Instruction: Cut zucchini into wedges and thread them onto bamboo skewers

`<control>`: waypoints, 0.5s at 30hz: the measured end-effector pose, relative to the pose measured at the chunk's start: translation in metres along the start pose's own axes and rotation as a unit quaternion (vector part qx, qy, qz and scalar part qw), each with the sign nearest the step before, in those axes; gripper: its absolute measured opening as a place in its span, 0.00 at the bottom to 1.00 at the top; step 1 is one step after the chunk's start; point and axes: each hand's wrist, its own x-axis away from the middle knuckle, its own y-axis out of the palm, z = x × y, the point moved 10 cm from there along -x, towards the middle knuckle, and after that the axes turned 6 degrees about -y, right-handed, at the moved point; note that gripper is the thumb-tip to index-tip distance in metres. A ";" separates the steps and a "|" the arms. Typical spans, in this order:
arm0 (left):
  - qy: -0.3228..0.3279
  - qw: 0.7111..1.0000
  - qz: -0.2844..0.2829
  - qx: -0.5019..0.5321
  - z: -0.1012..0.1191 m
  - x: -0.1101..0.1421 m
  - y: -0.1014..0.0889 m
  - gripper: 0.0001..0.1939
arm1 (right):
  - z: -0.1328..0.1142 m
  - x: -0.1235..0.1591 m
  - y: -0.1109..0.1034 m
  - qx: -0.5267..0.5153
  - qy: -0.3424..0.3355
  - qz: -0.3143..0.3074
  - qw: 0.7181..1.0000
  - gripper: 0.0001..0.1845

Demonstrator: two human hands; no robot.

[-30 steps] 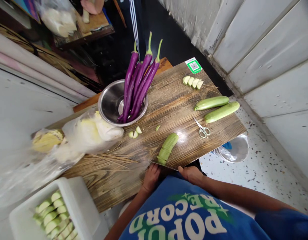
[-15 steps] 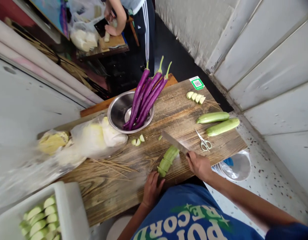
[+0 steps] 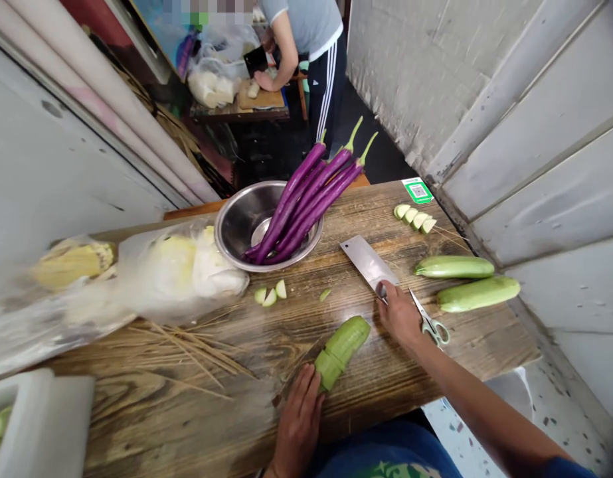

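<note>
My right hand [image 3: 402,317] is closed round the handle of a cleaver [image 3: 368,261]. The blade lies flat on or just above the wooden table, its broad side facing up. Nearer to me lies a green zucchini [image 3: 342,345], cut across into thick pieces that stay lined up. My left hand [image 3: 300,405] rests at its lower left end, fingers stretched out and touching it. A small green slice [image 3: 325,294] lies apart from it. Scissors [image 3: 430,323] with pale green handles lie beside my right wrist, partly hidden by it.
Purple eggplants [image 3: 306,199] lean in a steel bowl [image 3: 231,229]. Two whole zucchinis [image 3: 478,294] and some slices [image 3: 414,218] lie on the right. Thin wooden skewers [image 3: 191,352], a plastic bag [image 3: 157,272] and a white tub [image 3: 62,425] are on the left. Another person [image 3: 306,40] cuts at a farther table.
The cleaver has moved away from the zucchini, and its blade has turned flat. My left hand stays at the zucchini's end. The view has shifted and come closer to the table.
</note>
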 end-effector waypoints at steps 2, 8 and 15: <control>-0.005 1.000 0.007 -0.011 -0.002 0.000 0.001 0.30 | 0.000 -0.004 0.005 -0.001 -0.006 0.015 1.000 0.21; -0.004 0.999 0.042 -0.027 -0.002 0.002 0.000 0.28 | 0.004 -0.010 0.008 -0.003 -0.005 0.039 0.999 0.20; -0.005 0.997 0.081 0.002 -0.003 0.001 -0.006 0.26 | 0.001 -0.012 0.006 -0.013 -0.009 0.037 0.999 0.11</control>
